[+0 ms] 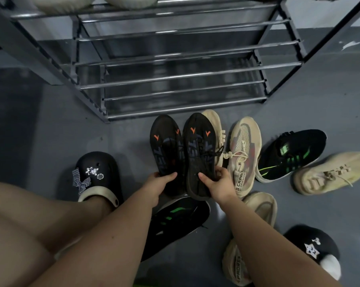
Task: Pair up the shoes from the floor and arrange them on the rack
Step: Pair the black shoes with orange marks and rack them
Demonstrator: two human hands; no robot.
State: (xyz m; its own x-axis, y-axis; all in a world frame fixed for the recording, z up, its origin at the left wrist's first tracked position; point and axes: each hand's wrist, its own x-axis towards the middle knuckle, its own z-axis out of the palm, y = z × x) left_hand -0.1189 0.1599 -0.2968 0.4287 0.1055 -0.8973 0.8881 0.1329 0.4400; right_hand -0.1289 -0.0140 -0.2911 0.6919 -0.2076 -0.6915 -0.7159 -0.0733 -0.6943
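Two black sneakers with orange marks are held side by side, toes toward the rack. My left hand (pixel 157 186) grips the heel of the left black sneaker (pixel 164 146). My right hand (pixel 217 184) grips the heel of the right black sneaker (pixel 197 150). The metal shoe rack (pixel 175 75) stands just beyond them, its lower bar shelves bare. Beige shoes (pixel 71 3) rest on its top shelf at the frame's upper edge.
On the grey floor to the right lie several beige sneakers (pixel 243 154) and a black sneaker with green stripes (pixel 289 154); its match (pixel 175 222) lies under my arms. My own feet wear black clogs (pixel 96 172), one at each side.
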